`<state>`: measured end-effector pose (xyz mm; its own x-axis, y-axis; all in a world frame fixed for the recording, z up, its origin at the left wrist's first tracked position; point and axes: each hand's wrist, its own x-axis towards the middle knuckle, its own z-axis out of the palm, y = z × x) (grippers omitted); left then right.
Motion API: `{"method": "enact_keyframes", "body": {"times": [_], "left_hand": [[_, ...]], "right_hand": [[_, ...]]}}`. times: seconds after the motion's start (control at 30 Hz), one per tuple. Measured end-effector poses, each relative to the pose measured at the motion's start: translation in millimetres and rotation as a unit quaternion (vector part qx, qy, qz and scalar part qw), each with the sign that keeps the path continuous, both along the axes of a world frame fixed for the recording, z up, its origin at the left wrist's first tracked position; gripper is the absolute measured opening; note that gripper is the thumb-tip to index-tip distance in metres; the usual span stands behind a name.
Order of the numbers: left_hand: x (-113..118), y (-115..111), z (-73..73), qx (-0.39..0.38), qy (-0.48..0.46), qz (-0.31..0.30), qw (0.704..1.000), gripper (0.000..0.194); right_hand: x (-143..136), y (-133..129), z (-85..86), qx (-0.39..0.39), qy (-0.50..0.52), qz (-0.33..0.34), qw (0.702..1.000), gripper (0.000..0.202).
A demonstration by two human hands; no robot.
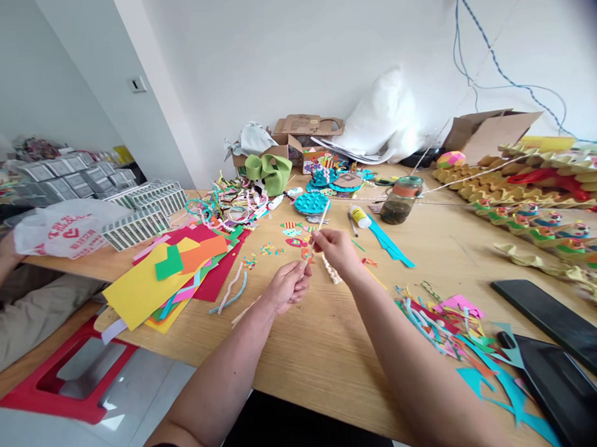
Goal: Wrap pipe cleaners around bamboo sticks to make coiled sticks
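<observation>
Over the middle of the table, my left hand and my right hand are closed on one thin whitish stick, which slants up and away. The left hand grips its lower end; the right pinches it higher up. Its exact material is too small to tell. Just beyond them lie striped paper fish and a blue painted egg-carton piece. A white braided strip rests beside my right wrist. Small coloured paper dots and fuzzy pipe cleaners lie to the left.
Coloured paper sheets are piled at left, near another person's hand by a plastic bag. A glue bottle, glass jar and blue strips stand or lie right of centre. Paper scraps and egg cartons occupy the right.
</observation>
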<state>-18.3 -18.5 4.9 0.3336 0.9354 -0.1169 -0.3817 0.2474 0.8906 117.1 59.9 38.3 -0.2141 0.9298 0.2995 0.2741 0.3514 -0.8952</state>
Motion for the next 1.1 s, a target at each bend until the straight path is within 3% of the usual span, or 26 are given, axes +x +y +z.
{"method": "enact_keyframes", "body": {"times": [0.13,0.2,0.3,0.43,0.5,0.63,0.8,0.93,1.0,1.1], "left_hand": [[-3.3,2.6,0.3,-0.012,-0.019,-0.005,1.000,0.027],[-7.9,5.7,3.0,-0.008,-0.050,0.032,0.998,0.023],[-17.2,10.8,7.7,0.011,-0.107,0.092,0.990,0.023],[-28.8,15.3,11.1,0.036,-0.127,0.173,0.976,0.023],[-32.7,16.3,12.2,0.045,-0.128,0.194,0.971,0.023],[-36.3,16.7,16.0,0.054,-0.129,0.219,0.966,0.019],[-37.2,17.6,17.5,0.042,-0.124,0.226,0.965,0.022],[-35.9,18.6,14.0,0.052,-0.113,0.227,0.966,0.029],[-33.9,18.2,13.3,0.054,-0.105,0.229,0.966,0.032],[-30.8,17.0,14.6,0.055,-0.100,0.225,0.968,0.033]], "right_hand": [[29.6,11.9,9.3,0.014,0.111,-0.127,0.986,0.038],[39.9,12.7,14.0,0.019,0.078,-0.144,0.986,0.038],[37.8,5.5,15.0,-0.016,-0.124,-0.025,0.992,0.034],[8.0,-12.2,3.6,-0.090,-0.320,0.150,0.931,0.029],[-7.7,-20.1,-4.5,-0.077,-0.373,0.172,0.909,0.031],[-23.0,-27.9,-16.4,-0.073,-0.400,0.173,0.897,0.035],[-17.0,-22.7,-14.7,-0.086,-0.361,0.173,0.912,0.030],[-16.4,-21.9,-7.9,-0.138,-0.170,0.175,0.960,0.034],[-20.7,-24.6,-6.7,-0.171,-0.074,0.193,0.963,0.035],[-28.0,-28.8,-7.5,-0.177,-0.039,0.196,0.964,0.035]]}}
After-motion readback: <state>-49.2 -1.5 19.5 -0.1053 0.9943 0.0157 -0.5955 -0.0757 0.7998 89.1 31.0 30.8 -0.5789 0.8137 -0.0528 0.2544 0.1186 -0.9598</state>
